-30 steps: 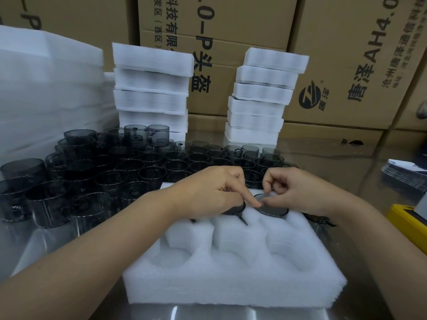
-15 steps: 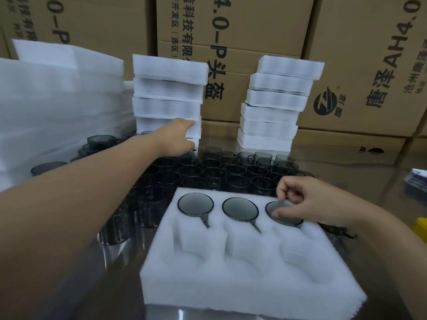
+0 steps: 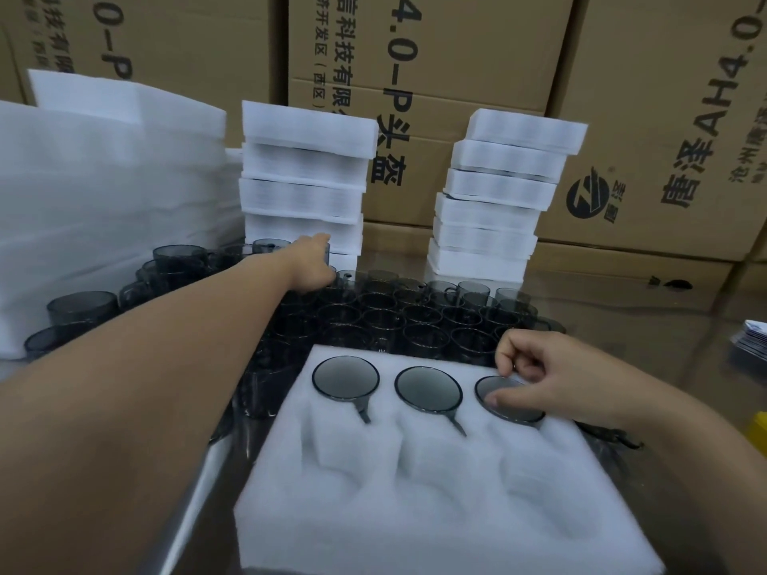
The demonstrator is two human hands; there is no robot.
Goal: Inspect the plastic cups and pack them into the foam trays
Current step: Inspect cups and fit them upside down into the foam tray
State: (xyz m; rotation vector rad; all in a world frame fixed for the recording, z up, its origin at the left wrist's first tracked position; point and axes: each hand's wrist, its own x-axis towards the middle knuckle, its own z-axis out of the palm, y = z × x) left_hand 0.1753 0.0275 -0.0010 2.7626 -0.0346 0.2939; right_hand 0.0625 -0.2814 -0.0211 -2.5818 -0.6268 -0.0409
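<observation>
A white foam tray [image 3: 415, 512] lies in front of me. Three smoky plastic cups sit in its far row: left cup [image 3: 345, 379], middle cup [image 3: 428, 388], right cup [image 3: 514, 408]. The near pockets hold nothing. My right hand [image 3: 539, 379] pinches the far rim of the right cup, thumb inside its mouth. My left hand [image 3: 311, 263] is stretched far out over the crowd of loose cups [image 3: 415, 321], with fingers and thumb around a loose cup [image 3: 328, 251] at the foot of a foam stack.
Two stacks of foam trays stand behind the cups, left stack [image 3: 305, 180] and right stack [image 3: 498, 193]. Big foam sheets [image 3: 103, 180] fill the left. Cardboard boxes [image 3: 456, 56] wall off the back. Cards [image 3: 751, 342] and a yellow object [image 3: 759, 429] lie at the right edge.
My left hand left the tray and reached far out to the back cups. The right hand stayed on the third cup in the tray.
</observation>
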